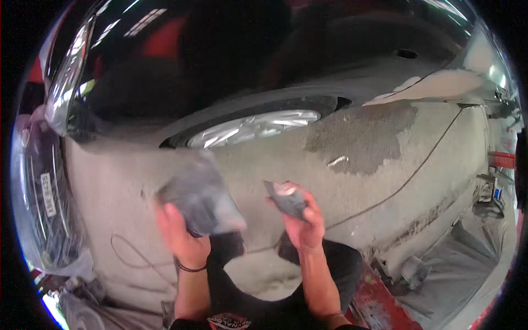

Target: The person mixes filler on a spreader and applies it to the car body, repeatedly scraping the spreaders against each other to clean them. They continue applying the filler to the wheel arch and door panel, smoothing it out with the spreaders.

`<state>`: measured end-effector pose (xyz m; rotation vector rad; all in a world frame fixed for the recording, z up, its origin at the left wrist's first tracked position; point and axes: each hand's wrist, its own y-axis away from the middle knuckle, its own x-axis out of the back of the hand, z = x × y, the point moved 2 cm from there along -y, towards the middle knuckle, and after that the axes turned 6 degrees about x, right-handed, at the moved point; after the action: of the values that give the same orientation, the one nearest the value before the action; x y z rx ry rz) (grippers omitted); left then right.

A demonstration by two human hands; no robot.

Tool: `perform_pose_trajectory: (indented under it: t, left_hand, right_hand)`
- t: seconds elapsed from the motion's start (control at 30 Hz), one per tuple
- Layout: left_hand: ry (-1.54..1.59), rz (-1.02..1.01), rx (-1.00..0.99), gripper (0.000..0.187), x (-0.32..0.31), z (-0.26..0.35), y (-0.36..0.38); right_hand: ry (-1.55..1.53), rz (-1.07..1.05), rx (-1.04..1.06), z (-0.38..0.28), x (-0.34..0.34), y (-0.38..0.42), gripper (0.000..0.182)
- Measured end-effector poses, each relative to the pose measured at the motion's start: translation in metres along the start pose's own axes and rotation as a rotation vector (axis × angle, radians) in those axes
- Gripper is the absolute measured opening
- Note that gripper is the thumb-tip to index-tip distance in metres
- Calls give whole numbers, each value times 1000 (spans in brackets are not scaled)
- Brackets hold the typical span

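Grey sheet sits pinched in the right hand above the floor; the left hand grasps a blurred grey bundle. A light, even hold should keep it flat, I'd judge. Its long axis slants, far end leftward, towards the wheel.

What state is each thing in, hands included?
Left hand: holding grey sheet, motion-blurred.
Right hand: fingers closed on grey pad.
Wheel: partly hidden by bodywork.
Bodywork: glossy black, pale area at right.
Floor: darker patch beside wheel.
Plastic sheeting: spread, wrinkled.
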<state>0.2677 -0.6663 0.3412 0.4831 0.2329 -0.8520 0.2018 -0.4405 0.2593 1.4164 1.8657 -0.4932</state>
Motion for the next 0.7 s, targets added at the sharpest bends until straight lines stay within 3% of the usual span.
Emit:
perform_pose_trajectory:
  t: [0.03, 0.1, 0.17, 0.27, 0.37, 0.4, 0.5, 0.53, 0.6, 0.7]
  left_hand:
    - [57, -49, 166, 44, 32, -37, -14]
    - [-757, -351, 306, 46, 74, -111, -50]
    - [-648, -571, 429, 46, 59, -159, -65]
    - [-713, -685, 827, 46, 63, -193, -85]
    - [-532, -847, 857, 46, 63, -195, -83]
    - [-638, -810, 694, 45, 78, -209, -91]
    - [-552, -741, 752, 43, 79, -193, -103]
    - [-623, -780, 657, 41, 75, -187, -107]
    - [-966, -855, 386, 41, 81, -188, -118]
    - [-1397, -966, 127, 40, 80, -192, -124]
  right_hand:
    - [-181, 65, 17, 10, 13, -11, 52]
    - [-562, 184, 14, 27, 29, -29, 57]
    - [-680, 177, 87, 43, 58, -51, 57]
    - [-805, 146, 157, 49, 86, -72, 57]
    - [-880, 64, 215, 44, 94, -75, 55]
    - [-893, 9, 245, 41, 94, -75, 54]
    - [-854, -25, 339, 28, 80, -69, 53]
    - [-854, -30, 361, 23, 73, -68, 53]
    - [-861, -24, 406, 11, 56, -72, 54]
    - [-423, -11, 762, 11, 29, -93, 55]
